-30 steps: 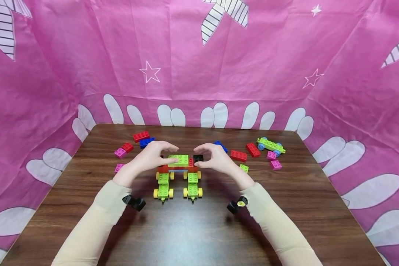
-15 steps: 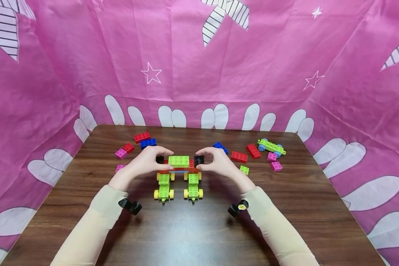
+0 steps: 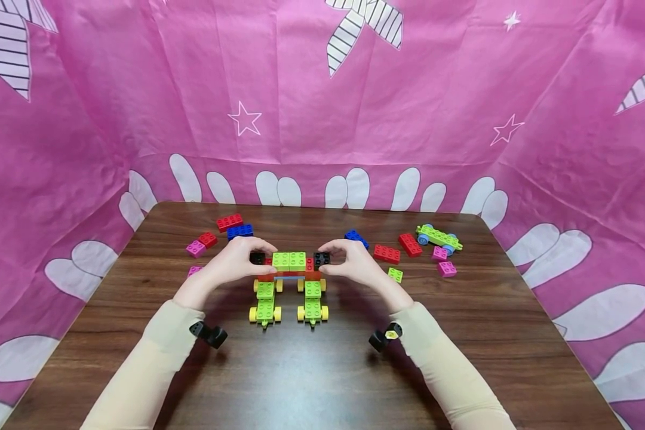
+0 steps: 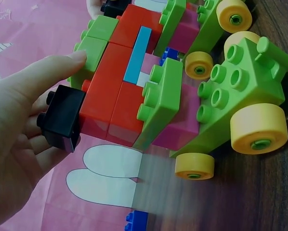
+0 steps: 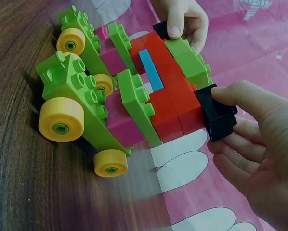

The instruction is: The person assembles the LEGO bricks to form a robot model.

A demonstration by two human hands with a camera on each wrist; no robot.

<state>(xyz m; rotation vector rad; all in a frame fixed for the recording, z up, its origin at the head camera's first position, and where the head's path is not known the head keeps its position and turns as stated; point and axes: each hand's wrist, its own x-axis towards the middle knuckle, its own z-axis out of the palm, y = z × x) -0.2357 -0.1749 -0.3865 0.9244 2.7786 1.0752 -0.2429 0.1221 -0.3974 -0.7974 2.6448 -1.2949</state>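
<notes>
A toy-brick model stands in front of me on two green wheeled bases point(image 3: 313, 309) with yellow wheels. Pink and green bricks rise from the bases to a red brick bridge point(image 5: 170, 91), with a light blue piece point(image 4: 137, 55) along its near side. Two lime green bricks point(image 3: 289, 261) sit in the middle on top. At the left end, a black brick point(image 4: 62, 118) lies within my left hand point(image 3: 236, 260), fingers curled behind it and thumb reaching past it toward the green bricks. My right hand point(image 3: 349, 260) pinches another black brick point(image 5: 216, 113) at the right end.
Loose bricks lie beyond the hands: red point(image 3: 229, 222), blue point(image 3: 240, 232) and pink point(image 3: 196, 248) on the left, red point(image 3: 387, 253), green point(image 3: 395, 274) and pink point(image 3: 447, 269) on the right. A green car base with blue wheels point(image 3: 439, 237) stands back right.
Both hands have closed in on the black bricks at the model's ends since a second ago. Over the last half second the left hand has shifted slightly left, showing more of its black brick.
</notes>
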